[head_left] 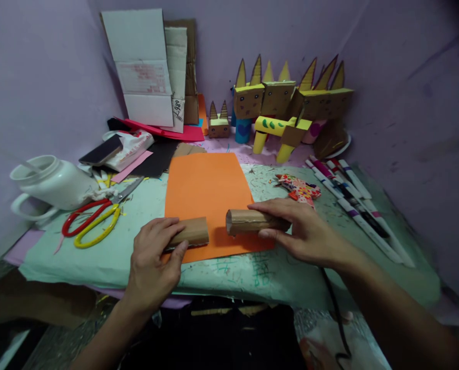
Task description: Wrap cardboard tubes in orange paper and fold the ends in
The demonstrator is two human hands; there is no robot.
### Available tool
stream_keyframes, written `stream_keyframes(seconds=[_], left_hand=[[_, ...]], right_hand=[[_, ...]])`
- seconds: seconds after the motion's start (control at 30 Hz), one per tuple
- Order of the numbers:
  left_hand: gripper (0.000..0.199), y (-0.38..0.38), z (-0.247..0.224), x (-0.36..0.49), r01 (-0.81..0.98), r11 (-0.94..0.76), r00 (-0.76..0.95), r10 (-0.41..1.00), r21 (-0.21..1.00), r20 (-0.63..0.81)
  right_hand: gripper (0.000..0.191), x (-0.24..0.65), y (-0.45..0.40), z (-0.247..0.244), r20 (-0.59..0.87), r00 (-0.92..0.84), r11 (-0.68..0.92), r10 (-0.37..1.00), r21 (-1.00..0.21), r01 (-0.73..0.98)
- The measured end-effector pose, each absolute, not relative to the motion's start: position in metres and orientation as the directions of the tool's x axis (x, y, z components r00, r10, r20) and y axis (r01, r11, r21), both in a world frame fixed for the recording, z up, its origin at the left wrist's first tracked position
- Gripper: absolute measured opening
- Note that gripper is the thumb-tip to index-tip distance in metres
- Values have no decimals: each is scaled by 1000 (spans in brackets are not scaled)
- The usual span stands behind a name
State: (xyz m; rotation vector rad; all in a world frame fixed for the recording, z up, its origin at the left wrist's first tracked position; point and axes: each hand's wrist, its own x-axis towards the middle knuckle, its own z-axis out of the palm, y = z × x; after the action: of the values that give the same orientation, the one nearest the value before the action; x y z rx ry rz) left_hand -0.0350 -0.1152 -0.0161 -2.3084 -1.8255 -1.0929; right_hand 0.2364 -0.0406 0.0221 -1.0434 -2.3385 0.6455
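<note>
My left hand [156,257] grips a short brown cardboard tube [194,231] between thumb and fingers, over the lower left of an orange paper sheet [210,180]. In my right hand [299,228] is a second brown cardboard tube [248,221], pinched near its right end. Its open left end faces the first tube, with a gap between the two. The orange sheet lies flat beneath both tubes. Behind my right hand sits a small floral-patterned piece [299,188].
Red-and-yellow scissors [94,218] lie at left beside a white mug-shaped jar [56,182]. Several markers [355,205] are spread at right. Along the back wall stand cardboard figures with pointed horns [279,97], a yellow tube animal [278,126] and folded cardboard [140,72].
</note>
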Motion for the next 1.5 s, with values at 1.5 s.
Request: stream_keyframes(seconds=[1.5], left_hand=[[14, -154, -7, -73, 767, -362, -118, 732, 530, 671]], right_hand=[[44, 174, -44, 28, 291, -813, 861, 504, -103, 497]])
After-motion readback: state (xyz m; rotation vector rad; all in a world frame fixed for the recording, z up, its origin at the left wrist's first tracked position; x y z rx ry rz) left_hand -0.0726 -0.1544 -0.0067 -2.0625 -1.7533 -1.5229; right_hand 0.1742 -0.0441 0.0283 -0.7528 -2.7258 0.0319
